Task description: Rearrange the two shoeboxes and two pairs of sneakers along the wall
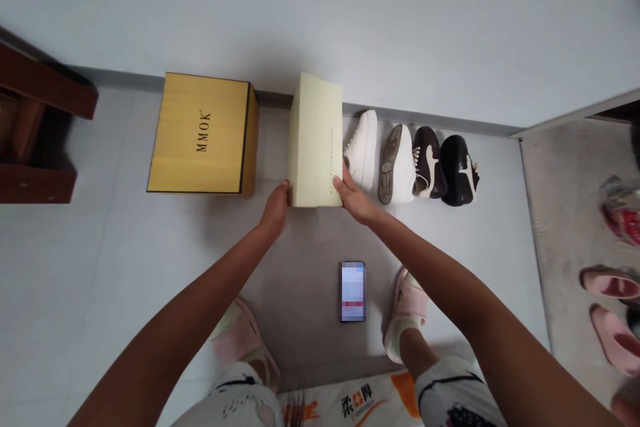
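Observation:
Both my hands grip a pale cream shoe box (pixel 315 140) by its near end, one on each side. My left hand (pixel 276 208) presses the box's left side, its fingers mostly hidden. On the right side, my right hand (pixel 354 199) has its thumb on the printed face and its fingers behind. A yellow box (pixel 200 137) marked MMOK stands to the left, apart from the cream one. Just right of my right hand are a white shoe (pixel 364 150) and a second white shoe (pixel 400 163) on its side, sole showing. Beyond them lie dark brown shoes with cream trim (pixel 456 170).
A phone (pixel 353 291) lies on the floor between my slippered feet. The white wall (pixel 350 20) rises behind the boxes. At far left is a dark wooden piece of furniture (pixel 45 77). Pink slippers (pixel 613 283) sit at far right. A printed white package (pixel 350 403) lies beneath me.

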Available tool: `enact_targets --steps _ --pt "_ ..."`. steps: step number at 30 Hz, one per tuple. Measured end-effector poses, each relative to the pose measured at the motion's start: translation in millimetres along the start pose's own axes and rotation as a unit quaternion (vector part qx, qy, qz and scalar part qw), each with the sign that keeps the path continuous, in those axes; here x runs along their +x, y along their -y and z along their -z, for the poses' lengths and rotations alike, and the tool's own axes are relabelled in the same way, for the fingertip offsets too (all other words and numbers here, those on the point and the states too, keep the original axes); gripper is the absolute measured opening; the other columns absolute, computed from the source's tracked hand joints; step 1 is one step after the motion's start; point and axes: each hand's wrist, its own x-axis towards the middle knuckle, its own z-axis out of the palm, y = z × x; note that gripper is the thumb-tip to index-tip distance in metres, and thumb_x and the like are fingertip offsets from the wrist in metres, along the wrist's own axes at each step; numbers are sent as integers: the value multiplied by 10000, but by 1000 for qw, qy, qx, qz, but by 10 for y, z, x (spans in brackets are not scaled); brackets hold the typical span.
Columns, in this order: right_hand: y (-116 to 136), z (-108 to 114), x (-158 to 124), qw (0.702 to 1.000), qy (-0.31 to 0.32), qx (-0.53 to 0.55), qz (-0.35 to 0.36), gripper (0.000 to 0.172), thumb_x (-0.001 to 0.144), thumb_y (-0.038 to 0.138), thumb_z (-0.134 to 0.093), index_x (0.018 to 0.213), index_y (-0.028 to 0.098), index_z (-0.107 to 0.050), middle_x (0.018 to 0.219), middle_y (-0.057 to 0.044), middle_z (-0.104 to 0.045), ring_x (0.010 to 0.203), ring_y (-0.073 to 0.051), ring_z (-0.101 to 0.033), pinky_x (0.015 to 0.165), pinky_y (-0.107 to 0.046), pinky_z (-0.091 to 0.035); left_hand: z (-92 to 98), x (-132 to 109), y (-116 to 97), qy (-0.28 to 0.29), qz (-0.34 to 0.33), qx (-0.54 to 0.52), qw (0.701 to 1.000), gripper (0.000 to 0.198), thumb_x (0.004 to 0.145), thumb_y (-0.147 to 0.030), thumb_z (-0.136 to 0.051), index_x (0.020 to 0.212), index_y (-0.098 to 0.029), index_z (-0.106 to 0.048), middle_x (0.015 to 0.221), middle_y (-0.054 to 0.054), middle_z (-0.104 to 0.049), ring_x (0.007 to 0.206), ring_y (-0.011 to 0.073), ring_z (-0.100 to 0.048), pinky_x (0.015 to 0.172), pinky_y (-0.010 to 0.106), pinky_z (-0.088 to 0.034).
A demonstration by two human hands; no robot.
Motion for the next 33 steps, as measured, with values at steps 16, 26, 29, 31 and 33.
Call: enact_targets --steps 16,26,29,31,33 --pt "-5 182 -71 996 -86 -26 -29 812 940 809 -410 1614 361 -349 1700 30 -328 1617 -270 -178 1331 -555 -82 127 -116 101 -98 -2 -4 995 478 897 -427 -486 1306 -218 -619 1370 133 -656 1252 228 -632 995 367 -552" --pt "-283 -196 134 995 -33 78 -54 738 953 676 -476 1580 295 -400 1577 -28 -531 1464 -275 -483 1246 -519 -361 291 -166 -22 -153 -69 40 985 507 998 -455 -453 1432 -224 -579 1510 118 -590 1403 231 -548 1226 411 -376" --pt "-333 -223 210 994 -35 67 -74 694 979 641 -430 1579 296 -390 1564 -25 -546 1480 -264 -463 1247 -542 -351 311 -113 26 -150 -88 65 983 512 1009 -478 -448 1438 -233 -582 1526 123 -575 1421 236 -531 1232 415 -366" --pt "-360 -237 250 995 -36 56 -77 705 978 639 -422 1586 286 -375 1573 -31 -535 1488 -260 -450 1252 -540 -340 325 -91 59 -145 -95 77 982 513 1016 -487 -439 1445 -245 -581 1529 117 -573 1426 233 -527 1229 407 -371" --pt "-393 -256 281 995 -33 59 -69 741 972 642 -421 1603 262 -345 1594 -52 -508 1479 -262 -460 1252 -525 -340 343 -79 82 -143 -95 81 982 512 1023 -484 -426 1453 -251 -576 1535 110 -569 1428 228 -525 1227 395 -372"
